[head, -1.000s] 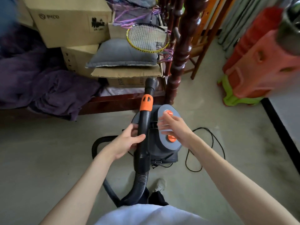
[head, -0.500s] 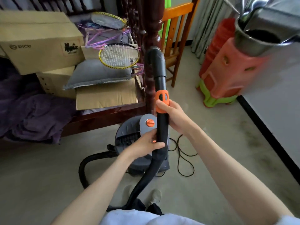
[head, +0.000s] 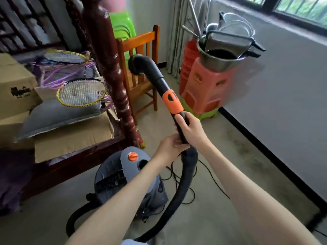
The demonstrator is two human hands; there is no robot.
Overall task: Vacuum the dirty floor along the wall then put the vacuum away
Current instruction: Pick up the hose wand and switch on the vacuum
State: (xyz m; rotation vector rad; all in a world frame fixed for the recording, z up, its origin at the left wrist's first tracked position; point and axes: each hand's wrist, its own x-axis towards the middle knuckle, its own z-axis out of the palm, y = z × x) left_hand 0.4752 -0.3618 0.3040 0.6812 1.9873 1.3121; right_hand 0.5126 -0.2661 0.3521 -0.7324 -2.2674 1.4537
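Note:
A grey canister vacuum with an orange knob stands on the floor in front of me. Its black hose loops up to a black curved handle tube with an orange collar. My right hand grips the tube just below the collar. My left hand grips the tube right beneath it, where the hose joins. The tube's open end points up and to the left. Dark dirt marks run along the floor beside the grey wall.
A dark wooden bed piled with cardboard boxes, a cushion and badminton rackets stands left. A wooden chair is behind it. Stacked plastic stools carrying metal pots stand by the wall. A black power cord lies on the floor.
The handle tube has been lifted higher and tilted right. My right hand went from the vacuum's top to the tube below the collar. The view swung up and right toward the wall.

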